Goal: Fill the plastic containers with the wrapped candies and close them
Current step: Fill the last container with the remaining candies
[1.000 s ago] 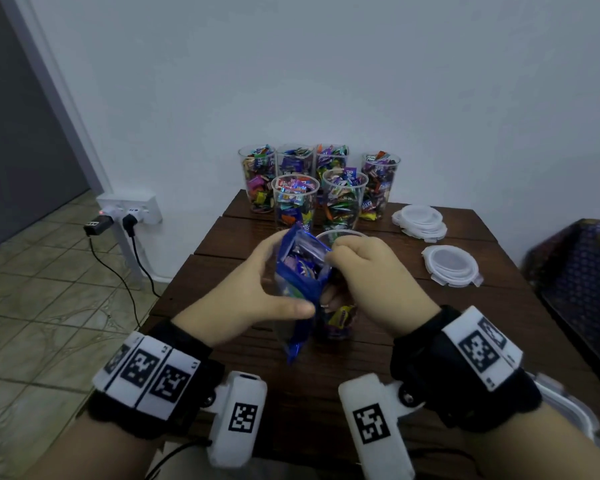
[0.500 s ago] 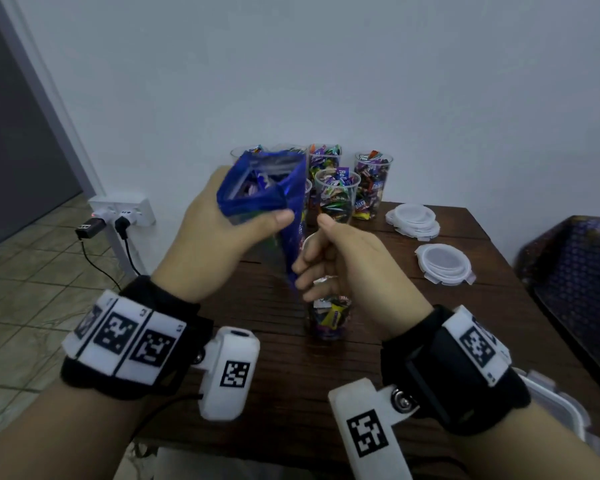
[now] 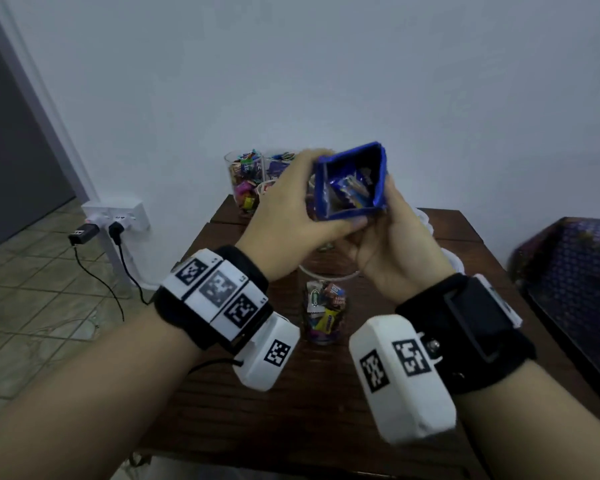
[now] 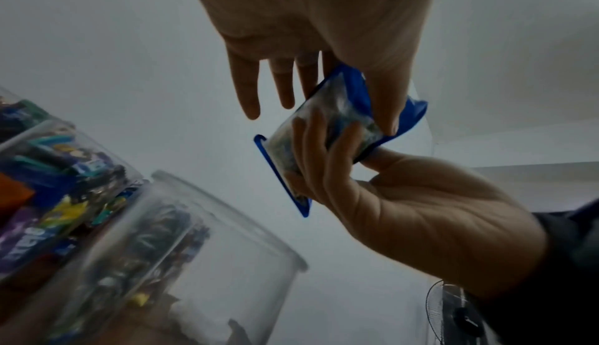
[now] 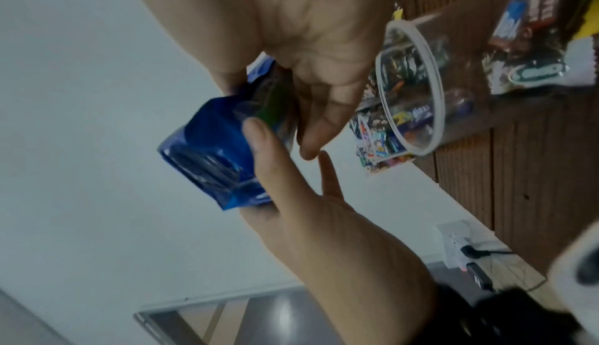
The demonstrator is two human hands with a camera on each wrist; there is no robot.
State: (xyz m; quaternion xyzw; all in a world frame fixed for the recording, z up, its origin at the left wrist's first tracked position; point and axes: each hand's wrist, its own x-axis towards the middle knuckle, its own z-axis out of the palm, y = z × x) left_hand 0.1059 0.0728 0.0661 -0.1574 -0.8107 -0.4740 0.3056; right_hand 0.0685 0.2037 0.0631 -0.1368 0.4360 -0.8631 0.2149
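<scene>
1. Setting: a dark slatted wooden table [image 3: 326, 393] against a plain pale wall, tiled floor to the left with a white wall socket [image 3: 118, 216] and black plugs.
2. Blue-edged clear plastic candy bag [image 3: 350, 183]: held up in the air over the table, mouth spread open toward the wearer. A few wrapped candies [image 3: 349, 194] lie inside it.
3. Left hand [image 3: 291, 209]: fingers and thumb curled around the bag's left side, gripping it.
4. Right hand [image 3: 392, 244]: palm up under the bag, fingers and thumb pinching its lower right edge.
5. Clear round plastic container [image 3: 323, 310]: upright on the table below the hands, open-topped, only its lower part holding wrapped candies. It sits nearer the wearer than the bag mouth.
6. Filled clear containers [image 3: 245, 181]: a group at the table's far edge, heaped with candies, partly hidden by the hands. No lid is seen on those that show.
7. Risk, spill: the bag mouth is not over the open container. Tipped from here, candies likely land on the table or floor.
8. Risk, knock: lowering the hands could strike the light container's rim and topple it.
9. Risk, slip: the film bag is slick, so a loosened pinch may drop it.
10. Risk, overfill: heaped candies could keep a lid from seating.
</scene>
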